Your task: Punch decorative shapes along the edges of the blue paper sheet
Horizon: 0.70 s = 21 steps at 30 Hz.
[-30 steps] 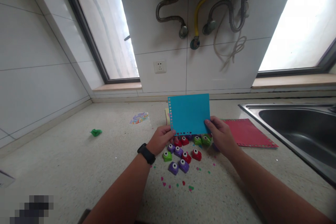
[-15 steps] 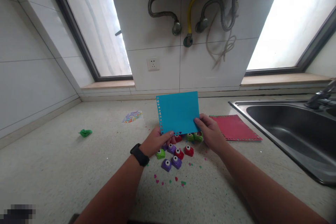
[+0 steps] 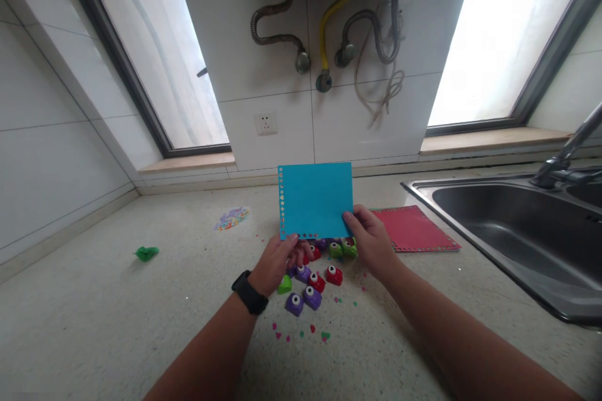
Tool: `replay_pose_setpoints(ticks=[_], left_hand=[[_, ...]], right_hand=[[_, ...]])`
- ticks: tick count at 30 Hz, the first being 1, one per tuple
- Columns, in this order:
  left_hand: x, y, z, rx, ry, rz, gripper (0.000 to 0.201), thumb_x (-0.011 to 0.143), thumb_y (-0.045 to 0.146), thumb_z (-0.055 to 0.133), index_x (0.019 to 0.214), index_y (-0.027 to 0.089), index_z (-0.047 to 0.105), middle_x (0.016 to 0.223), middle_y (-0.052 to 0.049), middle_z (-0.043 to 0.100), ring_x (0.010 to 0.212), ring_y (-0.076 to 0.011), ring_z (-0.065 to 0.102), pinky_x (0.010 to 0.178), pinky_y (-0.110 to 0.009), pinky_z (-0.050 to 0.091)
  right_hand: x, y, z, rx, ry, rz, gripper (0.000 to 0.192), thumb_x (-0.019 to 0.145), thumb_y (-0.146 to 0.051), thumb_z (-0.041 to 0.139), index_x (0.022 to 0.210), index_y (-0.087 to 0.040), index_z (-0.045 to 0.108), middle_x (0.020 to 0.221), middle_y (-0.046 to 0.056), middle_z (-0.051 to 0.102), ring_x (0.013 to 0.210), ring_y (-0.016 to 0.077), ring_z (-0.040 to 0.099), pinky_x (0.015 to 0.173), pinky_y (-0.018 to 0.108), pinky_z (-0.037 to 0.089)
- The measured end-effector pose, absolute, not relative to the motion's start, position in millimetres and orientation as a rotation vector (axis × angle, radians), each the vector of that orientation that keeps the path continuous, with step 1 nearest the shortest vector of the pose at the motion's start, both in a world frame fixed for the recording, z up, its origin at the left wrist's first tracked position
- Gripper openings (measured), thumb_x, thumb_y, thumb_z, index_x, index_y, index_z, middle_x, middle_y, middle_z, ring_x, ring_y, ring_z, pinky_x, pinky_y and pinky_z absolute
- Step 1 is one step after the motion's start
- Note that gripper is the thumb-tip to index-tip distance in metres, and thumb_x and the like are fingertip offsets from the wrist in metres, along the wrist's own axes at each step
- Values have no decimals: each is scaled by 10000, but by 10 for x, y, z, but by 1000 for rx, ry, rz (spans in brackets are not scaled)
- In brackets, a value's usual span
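A blue sheet of paper [image 3: 316, 200] stands raised above the counter, with small shaped holes along its left edge and part of its bottom edge. My right hand [image 3: 371, 238] pinches its lower right corner, thumb in front. At the lower left corner is my left hand [image 3: 277, 263], wearing a black watch; its thumb tip meets the bottom edge while the loosely bent fingers show below the paper, apart from it. Under the sheet lie several small craft punches: purple [image 3: 312, 297], red [image 3: 333, 274] and green [image 3: 285, 284]. Some are partly hidden by the paper and my left hand.
Red sheets [image 3: 416, 229] with punched edges lie to the right, beside a steel sink [image 3: 493, 225]. A bunched green thing [image 3: 147, 253] is at the left. A patch of multicoloured bits [image 3: 232, 218] sits farther back. Paper confetti [image 3: 325, 336] is scattered in front.
My left thumb has slid down off the paper's face to its bottom edge, and its fingers now show below. The sheet has levelled slightly. The view has shifted a little.
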<state>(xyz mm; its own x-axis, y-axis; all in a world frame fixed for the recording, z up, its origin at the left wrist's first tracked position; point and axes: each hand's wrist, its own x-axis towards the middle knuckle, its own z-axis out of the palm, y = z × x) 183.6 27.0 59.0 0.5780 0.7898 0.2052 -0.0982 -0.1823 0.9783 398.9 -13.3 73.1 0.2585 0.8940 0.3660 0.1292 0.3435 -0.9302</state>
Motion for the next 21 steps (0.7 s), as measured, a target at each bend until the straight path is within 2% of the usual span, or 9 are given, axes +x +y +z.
replay_pose_setpoints(ticks=[6, 14, 17, 21], left_hand=[[1867, 209, 581, 1576, 665, 877, 565, 934, 583, 516, 661, 107, 647, 653, -70, 631, 560, -104, 506, 552, -241, 358], [1805, 233, 508, 1589, 685, 881, 488, 950, 526, 542, 701, 121, 651, 657, -58, 643, 594, -121, 556, 597, -240, 411], [1755, 275, 492, 1540, 592, 892, 433, 920, 528, 583, 777, 132, 681, 690, -57, 669, 587, -126, 566, 555, -230, 395], [1701, 323, 486, 1431, 454, 892, 487, 877, 593, 596, 900, 126, 735, 842, -106, 741, 582, -152, 603, 501, -243, 398]], right_hand=[[3944, -177, 772, -1033, -1286, 723, 327, 904, -503, 599, 862, -179, 578, 716, -5, 500, 618, 127, 428, 551, 258, 367], [4008, -163, 763, -1032, -1382, 754, 303, 927, -475, 586, 875, -177, 589, 745, -3, 520, 659, 128, 468, 603, 267, 395], [4066, -136, 743, -1066, -1396, 745, 301, 936, -478, 580, 879, -182, 583, 715, -18, 481, 631, 122, 452, 583, 267, 381], [4140, -117, 729, -1068, -1412, 784, 316, 939, -495, 582, 891, -183, 585, 718, -21, 468, 626, 117, 447, 573, 265, 376]])
